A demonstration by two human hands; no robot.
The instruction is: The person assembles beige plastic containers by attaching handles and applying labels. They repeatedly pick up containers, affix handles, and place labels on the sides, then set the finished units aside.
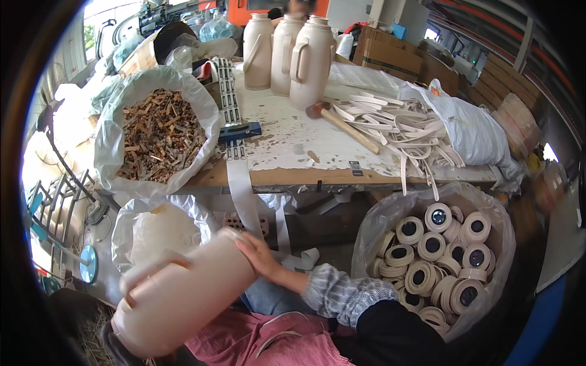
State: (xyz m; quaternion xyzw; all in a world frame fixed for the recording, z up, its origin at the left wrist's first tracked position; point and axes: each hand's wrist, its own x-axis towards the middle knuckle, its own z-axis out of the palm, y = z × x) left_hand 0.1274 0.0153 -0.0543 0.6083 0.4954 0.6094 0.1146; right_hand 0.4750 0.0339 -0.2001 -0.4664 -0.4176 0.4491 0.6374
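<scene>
A pale pink-beige vacuum flask casing (189,293) with a loop handle lies tilted across my lap, slightly blurred. One end points up to the right, the other down to the left. My right hand (262,259) is closed round the raised end, its fingers lying along the rim. A grey patterned sleeve cover wraps that forearm. My left hand does not show. Three upright flasks of the same colour, one of them a handled flask (310,64), stand at the back of the worktable (281,146). A wooden-handled mallet (348,128) rests nearer me on the tabletop.
Pale plastic strips (397,125) spill from a white bag (470,125) at the table's right. Below stands a clear-lined bin of ring-shaped parts (430,244). A bag of small brown pieces (162,137) stands left, beside a blue-handled tool (240,132) and a hanging strap (243,189).
</scene>
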